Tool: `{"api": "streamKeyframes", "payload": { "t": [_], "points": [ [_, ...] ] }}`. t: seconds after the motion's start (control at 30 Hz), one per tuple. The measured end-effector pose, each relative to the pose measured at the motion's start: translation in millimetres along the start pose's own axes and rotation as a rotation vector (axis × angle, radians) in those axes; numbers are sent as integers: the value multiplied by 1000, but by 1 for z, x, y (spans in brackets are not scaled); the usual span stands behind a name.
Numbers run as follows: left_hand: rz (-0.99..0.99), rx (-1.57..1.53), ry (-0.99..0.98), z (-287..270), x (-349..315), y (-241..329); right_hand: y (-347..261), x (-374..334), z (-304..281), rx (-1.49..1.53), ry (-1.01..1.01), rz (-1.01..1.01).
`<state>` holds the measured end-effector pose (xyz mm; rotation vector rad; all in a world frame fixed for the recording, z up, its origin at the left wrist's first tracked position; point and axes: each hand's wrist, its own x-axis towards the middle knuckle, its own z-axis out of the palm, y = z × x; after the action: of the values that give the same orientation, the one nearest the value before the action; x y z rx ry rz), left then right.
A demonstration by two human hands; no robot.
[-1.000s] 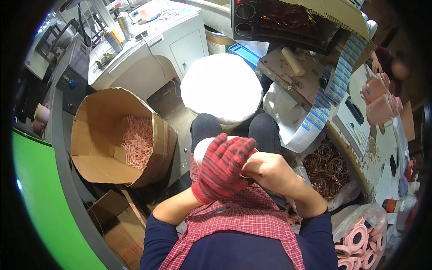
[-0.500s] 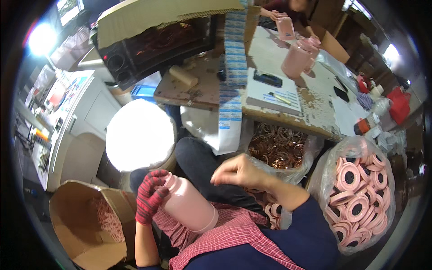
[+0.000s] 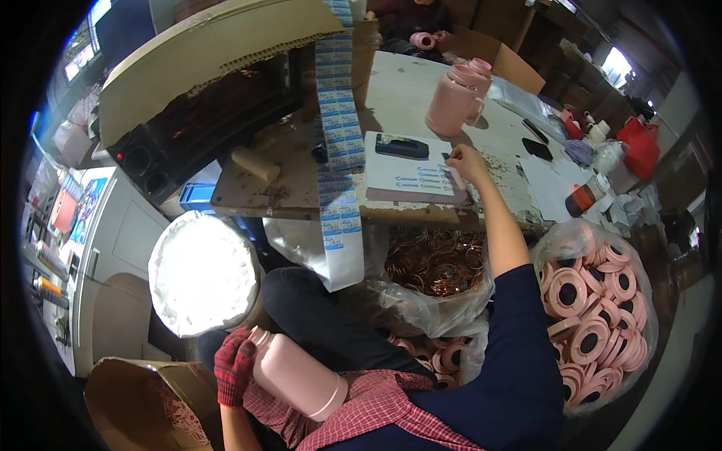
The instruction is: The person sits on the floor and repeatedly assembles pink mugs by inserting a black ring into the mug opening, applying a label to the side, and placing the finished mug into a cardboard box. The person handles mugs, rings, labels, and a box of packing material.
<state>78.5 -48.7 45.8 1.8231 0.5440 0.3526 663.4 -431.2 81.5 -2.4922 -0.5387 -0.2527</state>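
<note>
My left hand (image 3: 235, 367), in a red and dark striped knit glove, is closed round the neck of a pink bottle (image 3: 301, 378). The bottle lies tilted across my lap, its base toward the right. My bare right hand (image 3: 468, 164) reaches out to the table, fingers pinched at the right side of a stack of white sheets (image 3: 398, 180) with blue printing. A slim pale tool (image 3: 457, 179) with a dark tip is at those fingertips, partly covered by them. On the same stack rests a dark oblong object (image 3: 402, 146).
Two pink jugs (image 3: 451, 101) stand farther back on the table (image 3: 391, 83). Below are a bag of copper-coloured rings (image 3: 436, 263) and a bag of pink lids (image 3: 590, 323). At left are a heater (image 3: 218, 128), a bright white round container (image 3: 201, 274) and a carton (image 3: 128, 398). A co-worker sits opposite.
My right hand has gone from above my lap forward to the sheets and the slim tool. The left still holds the bottle. Across the table, the co-worker's pink piece has moved back. The view has shifted.
</note>
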Motion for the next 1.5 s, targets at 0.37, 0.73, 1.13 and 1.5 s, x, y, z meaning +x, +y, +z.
{"api": "streamKeyframes", "payload": {
  "t": [0.37, 0.73, 1.13, 1.5],
  "points": [
    [89, 294, 29, -8, 3, -16, 64, -3, -6, -76, -29, 79],
    [-15, 292, 135, 1, 0, -14, 30, -1, -9, -279, 12, 232],
    [104, 320, 212, 2, -6, -27, 47, -6, -9, -219, -58, 221],
    [-54, 205, 178, 2, -7, -23, 47, -7, -9, -190, -49, 225]
  ]
}}
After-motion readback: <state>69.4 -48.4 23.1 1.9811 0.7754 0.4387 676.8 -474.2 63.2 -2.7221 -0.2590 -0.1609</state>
